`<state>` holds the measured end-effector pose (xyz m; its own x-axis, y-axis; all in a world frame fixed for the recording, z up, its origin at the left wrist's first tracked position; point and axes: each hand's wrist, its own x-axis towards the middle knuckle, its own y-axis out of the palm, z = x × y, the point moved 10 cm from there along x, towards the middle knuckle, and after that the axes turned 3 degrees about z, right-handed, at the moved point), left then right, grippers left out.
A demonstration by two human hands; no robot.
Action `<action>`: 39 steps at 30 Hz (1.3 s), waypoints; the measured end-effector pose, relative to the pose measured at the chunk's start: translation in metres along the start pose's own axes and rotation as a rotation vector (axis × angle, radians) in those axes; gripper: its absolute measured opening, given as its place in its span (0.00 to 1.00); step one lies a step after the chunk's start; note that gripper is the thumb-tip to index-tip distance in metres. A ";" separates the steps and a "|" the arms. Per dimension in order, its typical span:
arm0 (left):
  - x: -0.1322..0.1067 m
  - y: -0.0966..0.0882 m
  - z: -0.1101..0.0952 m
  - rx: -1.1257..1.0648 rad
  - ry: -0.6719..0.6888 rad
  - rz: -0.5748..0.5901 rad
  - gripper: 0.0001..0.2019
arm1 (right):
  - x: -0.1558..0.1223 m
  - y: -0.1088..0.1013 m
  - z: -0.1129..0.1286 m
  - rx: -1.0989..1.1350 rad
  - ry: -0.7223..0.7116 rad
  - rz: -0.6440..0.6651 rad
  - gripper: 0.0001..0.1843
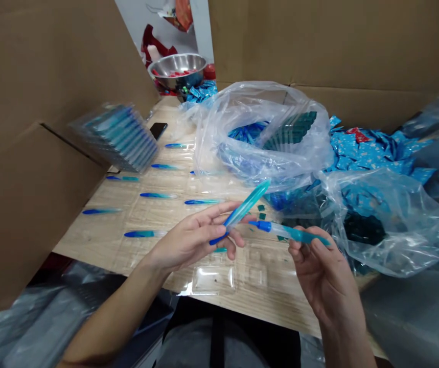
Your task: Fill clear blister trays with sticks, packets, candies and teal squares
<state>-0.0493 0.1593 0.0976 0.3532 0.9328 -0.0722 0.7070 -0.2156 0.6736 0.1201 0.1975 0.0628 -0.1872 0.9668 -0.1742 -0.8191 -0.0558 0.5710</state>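
My left hand (pixel 196 237) pinches a blue-and-teal pen-shaped piece (pixel 247 205) that slants up to the right. My right hand (pixel 321 268) grips a second teal piece with a blue cap (pixel 286 233), its capped end pointing left toward the first one. The two pieces nearly meet above a clear plastic blister tray (pixel 213 278) lying on the wooden tabletop (pixel 158 214). Several more blue-teal pieces (pixel 158 196) lie in rows on the table to the left.
A stack of clear trays holding teal pieces (pixel 121 135) leans at the left. Open plastic bags of blue parts (pixel 265 135) and blue packets (pixel 368 148) crowd the right. A phone (pixel 158 130), a steel bowl (pixel 178 69) and cardboard walls (pixel 50 76) surround the table.
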 end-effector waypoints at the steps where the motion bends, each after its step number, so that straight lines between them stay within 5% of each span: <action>1: 0.000 -0.002 0.003 0.012 -0.012 -0.021 0.16 | -0.002 -0.005 -0.001 -0.010 0.010 -0.020 0.12; 7: -0.010 -0.029 0.017 0.109 -0.028 -0.191 0.13 | 0.005 -0.008 -0.014 -0.222 0.141 0.010 0.15; 11: -0.023 -0.056 0.012 0.154 0.030 -0.389 0.11 | 0.061 0.051 0.011 -0.304 -0.082 0.104 0.14; 14: -0.033 -0.067 -0.003 0.186 0.149 -0.481 0.12 | 0.105 0.103 0.021 -0.526 -0.173 0.168 0.25; 17: -0.045 -0.066 -0.020 0.351 0.249 -0.526 0.13 | 0.109 0.124 0.019 -0.616 -0.177 0.219 0.27; 21: -0.056 -0.043 -0.040 0.634 0.381 -0.530 0.13 | 0.055 0.122 0.010 -0.775 -0.208 0.468 0.17; 25: -0.059 -0.016 -0.049 0.677 0.550 -0.470 0.18 | 0.004 0.106 0.005 -0.955 -0.234 0.700 0.13; 33: -0.041 -0.003 -0.014 0.791 0.341 -0.383 0.08 | -0.020 0.061 0.001 -0.922 -0.185 0.602 0.16; 39: -0.036 -0.007 0.013 0.684 0.193 -0.305 0.06 | -0.042 0.057 0.003 -1.008 -0.310 0.606 0.21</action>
<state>-0.0593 0.1238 0.0862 0.0131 0.9999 -0.0097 0.9993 -0.0127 0.0359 0.0829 0.1548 0.1056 -0.6613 0.7276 0.1826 -0.7237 -0.5547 -0.4106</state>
